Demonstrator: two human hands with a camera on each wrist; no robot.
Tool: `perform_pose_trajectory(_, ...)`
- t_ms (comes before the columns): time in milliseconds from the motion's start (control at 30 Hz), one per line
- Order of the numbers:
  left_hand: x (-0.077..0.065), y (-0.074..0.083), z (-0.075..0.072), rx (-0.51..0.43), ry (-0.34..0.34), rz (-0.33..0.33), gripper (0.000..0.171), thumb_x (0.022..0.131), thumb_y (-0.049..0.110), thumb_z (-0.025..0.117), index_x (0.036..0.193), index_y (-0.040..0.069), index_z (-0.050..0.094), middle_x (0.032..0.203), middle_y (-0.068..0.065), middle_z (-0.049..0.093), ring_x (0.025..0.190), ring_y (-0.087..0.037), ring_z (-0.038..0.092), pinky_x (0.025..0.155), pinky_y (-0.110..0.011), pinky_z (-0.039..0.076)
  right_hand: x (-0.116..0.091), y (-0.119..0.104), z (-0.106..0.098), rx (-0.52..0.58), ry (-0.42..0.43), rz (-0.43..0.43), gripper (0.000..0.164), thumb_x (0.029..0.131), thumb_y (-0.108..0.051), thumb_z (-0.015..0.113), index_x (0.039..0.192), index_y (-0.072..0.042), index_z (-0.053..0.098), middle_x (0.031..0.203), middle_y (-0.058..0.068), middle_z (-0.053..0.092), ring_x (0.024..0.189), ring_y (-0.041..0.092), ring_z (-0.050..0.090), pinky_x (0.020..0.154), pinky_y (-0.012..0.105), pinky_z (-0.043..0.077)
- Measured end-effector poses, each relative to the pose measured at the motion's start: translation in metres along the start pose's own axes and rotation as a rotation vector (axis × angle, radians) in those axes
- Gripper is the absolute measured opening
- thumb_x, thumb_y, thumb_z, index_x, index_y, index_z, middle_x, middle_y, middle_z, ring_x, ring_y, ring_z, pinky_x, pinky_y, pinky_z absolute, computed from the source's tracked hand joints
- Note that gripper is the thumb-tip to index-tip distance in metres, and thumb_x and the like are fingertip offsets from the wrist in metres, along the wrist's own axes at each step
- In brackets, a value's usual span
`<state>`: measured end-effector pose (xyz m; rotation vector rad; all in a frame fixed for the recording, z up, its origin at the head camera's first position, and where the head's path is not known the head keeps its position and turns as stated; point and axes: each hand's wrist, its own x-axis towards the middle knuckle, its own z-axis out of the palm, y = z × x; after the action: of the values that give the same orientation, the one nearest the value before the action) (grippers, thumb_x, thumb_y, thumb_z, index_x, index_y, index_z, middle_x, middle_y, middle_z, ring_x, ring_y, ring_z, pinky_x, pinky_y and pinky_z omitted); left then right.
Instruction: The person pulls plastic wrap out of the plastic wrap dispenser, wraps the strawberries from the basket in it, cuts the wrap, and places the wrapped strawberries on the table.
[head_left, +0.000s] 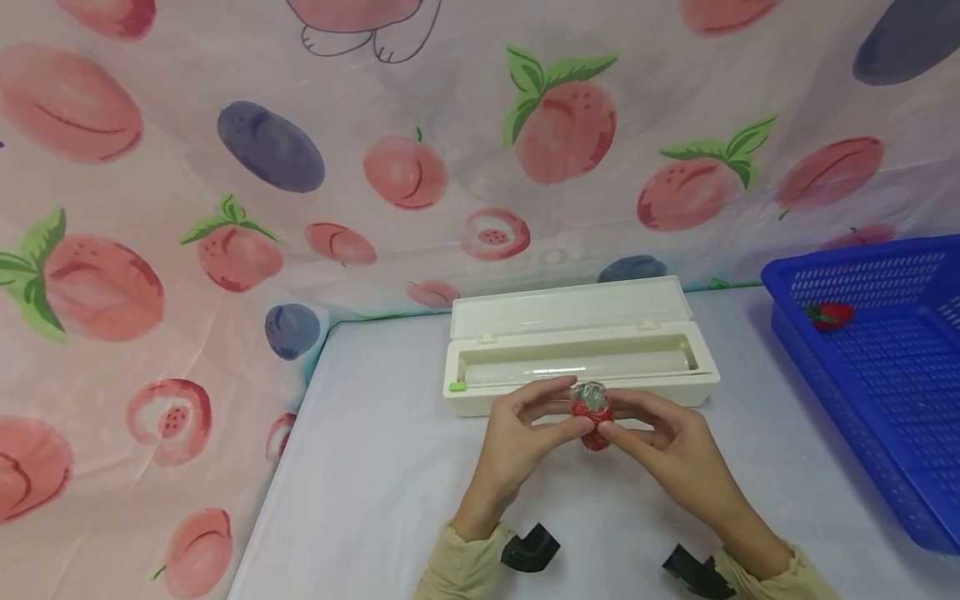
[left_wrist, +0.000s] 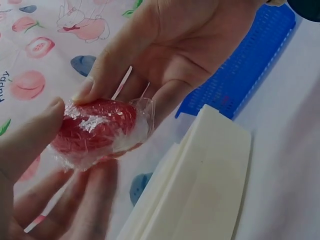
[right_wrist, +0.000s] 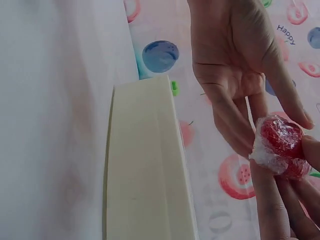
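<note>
Between both hands a strawberry (head_left: 594,410), wrapped in clear cling film, is held over the white table. My left hand (head_left: 517,433) pinches it from the left with thumb and fingers, while my right hand (head_left: 671,446) pinches it from the right. Close up in the left wrist view, the shiny film on the strawberry (left_wrist: 97,127) is crinkled, with a loose clear flap at one end. The right wrist view shows the same wrapped strawberry (right_wrist: 281,142) between the fingertips. Just beyond the hands stands a white cling film box (head_left: 581,396), lid raised, a roll of film (head_left: 577,367) inside.
To the right stands a blue plastic basket (head_left: 847,417) with a red strawberry (head_left: 831,316) in it. A green tab (head_left: 457,387) sits at the box's left front. Fruit-patterned cloth (head_left: 420,83) hangs behind and left of the table.
</note>
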<state>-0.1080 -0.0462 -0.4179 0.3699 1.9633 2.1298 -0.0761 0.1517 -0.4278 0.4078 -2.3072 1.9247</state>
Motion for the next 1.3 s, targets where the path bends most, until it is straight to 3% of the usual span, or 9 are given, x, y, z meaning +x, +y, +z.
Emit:
perform_pose_trajectory(333,-0.001,0.001,0.004,0.001,0.012,0.004,0.034,0.082,0.005,0.08,0.114,0.001,0.072,0.111,-0.012,0.072,0.101,-0.018,0.069,0.08,-0.034,0.061,-0.001,0.0,0.002,0.068,0.016,0.02,0.034,0.091,-0.004,0.07,0.124,-0.001,0.063,0.116,0.002,0.068,0.105,0.012,0.067,0.078,0.031,0.061)
perform_pose_trajectory(567,-0.002,0.006,0.004,0.04,0.041,0.033,0.032,0.082,0.006,0.08,0.113,0.002,0.073,0.11,-0.012,0.071,0.099,-0.018,0.068,0.079,-0.033,0.061,0.003,-0.003,0.004,0.051,0.006,0.034,0.034,0.091,-0.009,0.072,0.123,-0.003,0.063,0.12,0.009,0.065,0.107,0.011,0.065,0.081,0.028,0.06)
perform_pose_trajectory(733,-0.003,0.01,0.0,0.041,0.044,0.028,0.033,0.082,0.005,0.08,0.113,0.002,0.073,0.111,-0.013,0.07,0.099,-0.019,0.069,0.081,-0.033,0.061,0.007,-0.005,0.002,0.057,-0.049,0.042,0.038,0.091,-0.009,0.072,0.127,-0.004,0.061,0.123,0.013,0.062,0.11,0.01,0.064,0.085,0.029,0.059)
perform_pose_trajectory(967,-0.008,0.015,-0.014,0.05,0.059,0.001,0.036,0.082,0.005,0.08,0.117,0.001,0.071,0.115,-0.015,0.069,0.103,-0.02,0.068,0.083,-0.032,0.06,0.006,-0.001,-0.007,-0.025,-0.069,-0.013,0.04,0.09,-0.007,0.072,0.129,-0.007,0.06,0.121,0.009,0.064,0.109,0.009,0.063,0.086,0.026,0.058)
perform_pose_trajectory(1300,-0.024,0.009,-0.052,0.141,0.19,-0.056,0.038,0.081,0.01,0.082,0.117,0.005,0.071,0.115,-0.012,0.072,0.105,-0.022,0.068,0.083,-0.029,0.059,-0.003,0.009,-0.029,-0.085,-0.023,-0.086,0.038,0.088,0.002,0.071,0.123,-0.009,0.064,0.115,0.0,0.065,0.102,0.011,0.065,0.083,0.021,0.057)
